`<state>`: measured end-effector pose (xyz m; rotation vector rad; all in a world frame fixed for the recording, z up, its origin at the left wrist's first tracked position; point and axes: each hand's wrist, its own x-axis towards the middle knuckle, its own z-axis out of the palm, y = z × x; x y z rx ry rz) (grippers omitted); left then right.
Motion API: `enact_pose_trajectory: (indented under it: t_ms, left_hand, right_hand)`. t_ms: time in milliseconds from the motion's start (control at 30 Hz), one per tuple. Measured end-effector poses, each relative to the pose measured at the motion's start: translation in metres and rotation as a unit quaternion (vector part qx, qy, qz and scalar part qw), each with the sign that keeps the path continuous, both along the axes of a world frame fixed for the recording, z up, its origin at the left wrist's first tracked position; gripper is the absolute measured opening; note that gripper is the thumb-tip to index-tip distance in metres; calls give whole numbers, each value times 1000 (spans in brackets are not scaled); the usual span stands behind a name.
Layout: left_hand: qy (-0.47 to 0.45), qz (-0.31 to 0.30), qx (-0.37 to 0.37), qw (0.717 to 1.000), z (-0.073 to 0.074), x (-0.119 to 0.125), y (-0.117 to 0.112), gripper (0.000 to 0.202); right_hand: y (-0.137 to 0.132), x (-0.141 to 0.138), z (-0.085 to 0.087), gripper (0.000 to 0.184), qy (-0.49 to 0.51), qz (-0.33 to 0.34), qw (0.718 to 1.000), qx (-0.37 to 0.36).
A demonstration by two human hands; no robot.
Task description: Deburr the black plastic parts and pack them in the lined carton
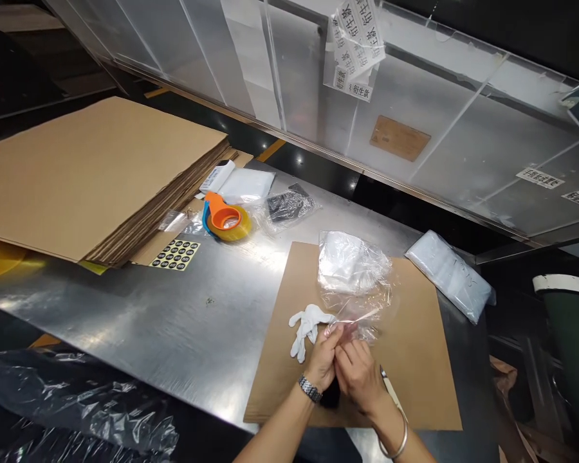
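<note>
Both hands meet over the cardboard sheet (424, 360) near the table's front. My left hand (324, 357), with a watch on its wrist, pinches the near end of a clear plastic bag (357, 312). Close against it, my right hand (358, 373) has its fingers curled on the same bag's edge. A reddish patch shows through the plastic at the fingertips; I cannot make out what it is. Beside my left hand lies a white glove (309, 325). Partly under my right wrist is a thin pale tool (390, 389) with a dark tip.
A stack of flat cardboard (106, 180) covers the table's left. An orange tape dispenser (226, 218), a sheet of round black stickers (176, 254) and a wrapped white pack (248, 184) lie beside it. Another plastic-wrapped pack (451, 273) sits at right. A translucent panel (299, 83) stands behind.
</note>
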<state>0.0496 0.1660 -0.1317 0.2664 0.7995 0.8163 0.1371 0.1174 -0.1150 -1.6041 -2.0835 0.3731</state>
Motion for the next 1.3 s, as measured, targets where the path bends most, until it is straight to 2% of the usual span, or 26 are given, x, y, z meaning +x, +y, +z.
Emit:
enact_pose_trajectory:
  t_ms: [67, 133, 200, 233, 267, 367, 467, 533, 633, 700, 833, 967, 1100, 1200, 1300]
  left_hand:
    - [-8, -16, -15, 1000, 4, -10, -11, 35]
    - [-16, -50, -21, 998, 9, -21, -23, 35]
    - [-21, -100, -8, 995, 16, -31, -34, 34]
    - [-22, -126, 4, 992, 20, -35, -39, 35]
    - [-21, -149, 15, 989, 23, -39, -43, 35]
    - [-11, -185, 38, 982, 30, -48, -56, 36]
    - [33, -202, 60, 977, 29, -56, -66, 40]
    - [155, -160, 96, 970, 26, -60, -73, 44]
    - [337, -50, 139, 930, 20, -63, -86, 45]
    - [360, -40, 154, 919, 19, -62, -96, 40]
    - [341, -96, 198, 914, 19, -53, -111, 31]
    - [404, -82, 214, 886, 11, -54, -115, 37]
    - [501, -47, 249, 828, 5, -64, -120, 30]
    - [571, -23, 309, 760, 7, -67, -123, 29]
    - [610, -44, 392, 687, 6, -69, -120, 31]
  right_hand:
    - [-10, 9, 8, 23, 33, -24, 999, -10]
    - [-12, 27, 14, 31, 143, -137, 978, -62]
    - [-11, 46, 16, 40, 278, -242, 916, -157]
    - [-10, 53, 17, 43, 329, -259, 884, -209]
    - [-10, 59, 17, 44, 361, -247, 862, -256]
    - [-15, 67, 18, 43, 402, -158, 829, -354]
    - [-27, 63, 20, 37, 430, -106, 808, -388]
    - [-34, 58, 21, 33, 436, -97, 811, -379]
    - [-42, 46, 25, 28, 419, -91, 833, -350]
    - [-48, 36, 28, 24, 391, -78, 855, -333]
    - [-58, 15, 32, 17, 325, -44, 897, -296]
    - [-60, 8, 28, 17, 276, -57, 924, -260]
    - [-56, 6, 21, 18, 233, -87, 947, -205]
    - [-56, -3, 17, 15, 200, -39, 963, -178]
    - [-58, -14, 12, 16, 169, 15, 970, -172]
